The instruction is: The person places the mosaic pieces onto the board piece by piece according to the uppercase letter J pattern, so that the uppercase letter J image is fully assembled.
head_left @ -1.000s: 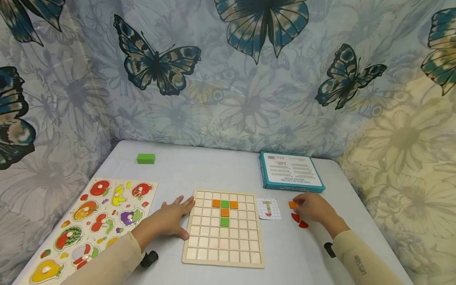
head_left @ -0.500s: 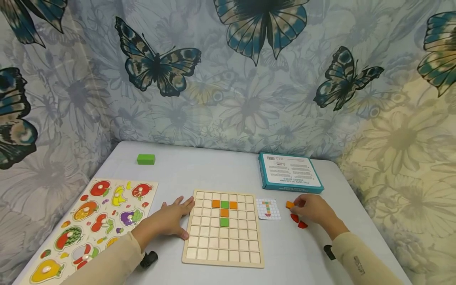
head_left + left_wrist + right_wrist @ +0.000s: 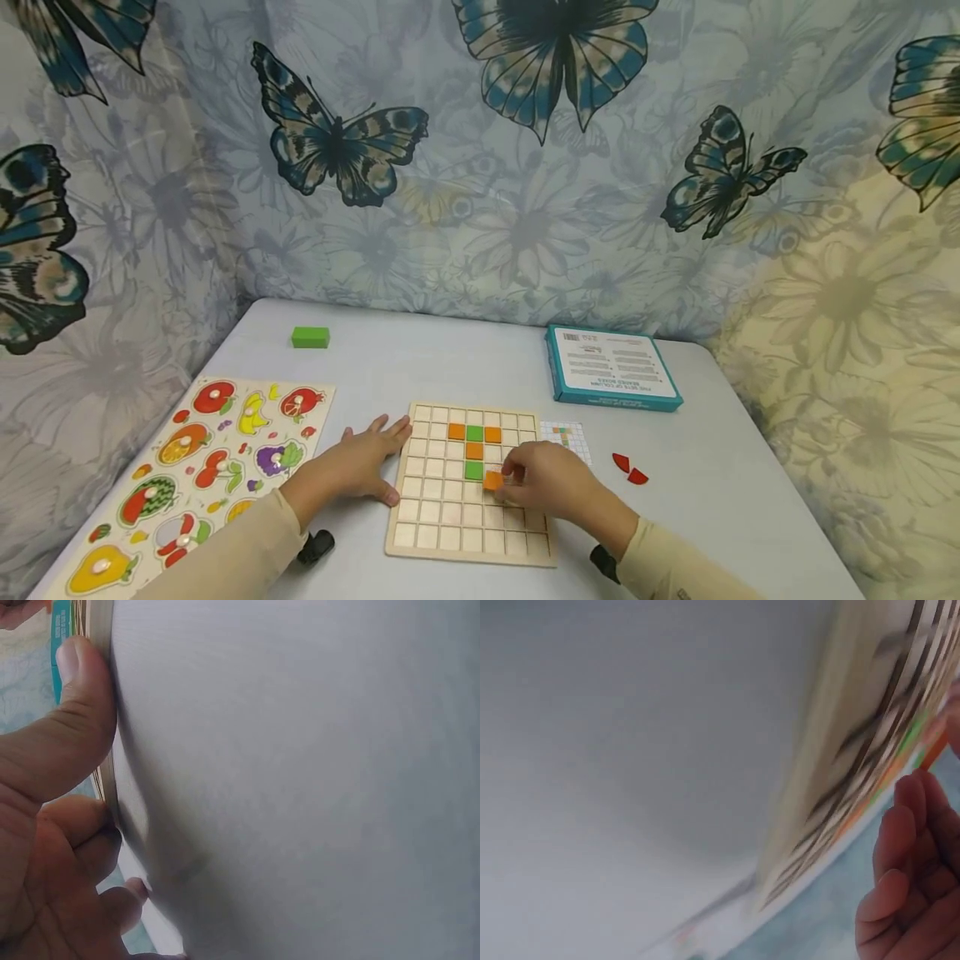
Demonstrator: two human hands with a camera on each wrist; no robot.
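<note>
My right hand (image 3: pixel 551 479) pinches an orange square tile (image 3: pixel 492 481) over the wooden grid board (image 3: pixel 435 533), just below and right of a green tile (image 3: pixel 474 471). Set into the board are orange and green squares: a row of orange, green and orange, with an orange tile (image 3: pixel 474 451) and that green one beneath. My left hand (image 3: pixel 363 462) rests at the board's left edge, fingers spread; in the left wrist view its thumb (image 3: pixel 82 712) lies against the board's side. A pattern card (image 3: pixel 573 437) at the board's right is partly covered by my right hand.
Two red wedge pieces (image 3: pixel 628 468) lie right of the card. A teal-edged box (image 3: pixel 615 367) sits at the back right, a green block (image 3: pixel 311 337) at the back left. A fruit puzzle board (image 3: pixel 187 492) spreads over the left side.
My right hand has picked up the orange tile from beside the red pieces and carried it left over the board. My left hand has stayed at the board's edge.
</note>
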